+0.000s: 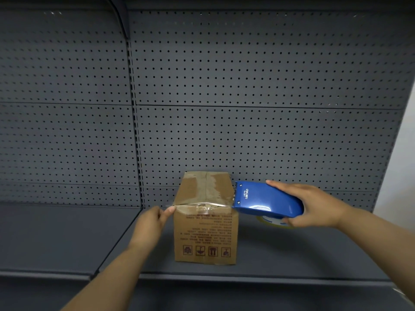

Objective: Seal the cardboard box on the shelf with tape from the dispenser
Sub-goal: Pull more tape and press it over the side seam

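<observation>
A brown cardboard box stands on the grey shelf, its flaps closed and old tape across the top. My right hand grips a blue tape dispenser just right of the box's top front edge. A strip of clear tape stretches from the dispenser along that front top edge. My left hand pinches the free end of the tape at the box's top left front corner.
A grey pegboard back panel rises behind the box. A vertical slotted post splits the shelving into left and right bays. A pale wall shows at the far right. The shelf's front lip runs below the box.
</observation>
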The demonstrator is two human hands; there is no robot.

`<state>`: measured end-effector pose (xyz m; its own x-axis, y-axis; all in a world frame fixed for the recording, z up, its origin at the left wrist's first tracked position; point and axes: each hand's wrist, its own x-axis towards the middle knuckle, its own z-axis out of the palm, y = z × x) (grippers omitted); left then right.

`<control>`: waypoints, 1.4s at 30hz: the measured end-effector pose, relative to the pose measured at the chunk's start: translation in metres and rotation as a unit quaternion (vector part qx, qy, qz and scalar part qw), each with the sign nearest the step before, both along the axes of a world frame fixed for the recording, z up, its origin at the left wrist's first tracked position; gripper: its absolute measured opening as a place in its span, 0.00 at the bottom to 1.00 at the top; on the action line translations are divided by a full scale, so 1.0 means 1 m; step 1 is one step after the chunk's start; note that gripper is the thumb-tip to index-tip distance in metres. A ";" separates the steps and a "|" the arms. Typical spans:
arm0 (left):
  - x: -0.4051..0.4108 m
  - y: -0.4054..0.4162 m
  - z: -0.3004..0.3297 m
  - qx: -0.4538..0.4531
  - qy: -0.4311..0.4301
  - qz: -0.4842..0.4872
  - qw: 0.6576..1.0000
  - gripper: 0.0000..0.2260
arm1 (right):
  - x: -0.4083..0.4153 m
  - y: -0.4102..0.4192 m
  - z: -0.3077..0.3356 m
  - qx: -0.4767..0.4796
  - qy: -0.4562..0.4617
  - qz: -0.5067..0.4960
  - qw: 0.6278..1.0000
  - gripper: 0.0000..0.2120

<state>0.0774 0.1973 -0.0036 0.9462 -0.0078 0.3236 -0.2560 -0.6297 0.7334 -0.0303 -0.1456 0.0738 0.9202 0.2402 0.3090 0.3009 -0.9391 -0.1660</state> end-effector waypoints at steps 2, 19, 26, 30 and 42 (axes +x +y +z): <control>0.004 -0.002 -0.006 0.001 0.017 0.000 1.000 0.22 | 0.000 -0.002 0.000 -0.002 0.001 -0.002 1.000 0.43; -0.013 -0.039 0.026 -0.121 -0.175 0.163 0.964 0.21 | 0.002 -0.001 0.002 -0.006 -0.006 0.001 1.000 0.40; 0.004 -0.050 0.019 0.179 -0.152 -0.083 0.969 0.24 | 0.002 -0.003 -0.001 0.005 -0.009 0.002 1.000 0.40; 0.009 -0.054 -0.001 0.153 -0.202 -0.013 0.967 0.40 | 0.009 -0.002 -0.008 0.010 -0.005 0.005 1.000 0.40; 0.011 -0.050 0.001 0.242 -0.153 -0.027 0.958 0.54 | 0.011 -0.011 -0.009 -0.023 0.048 -0.006 0.999 0.43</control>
<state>0.0880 0.1475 -0.0030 0.8015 -0.2731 0.5320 -0.4540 -0.8569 0.2440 -0.0196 -0.1566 0.0650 0.9482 0.2407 0.2075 0.2740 -0.9500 -0.1500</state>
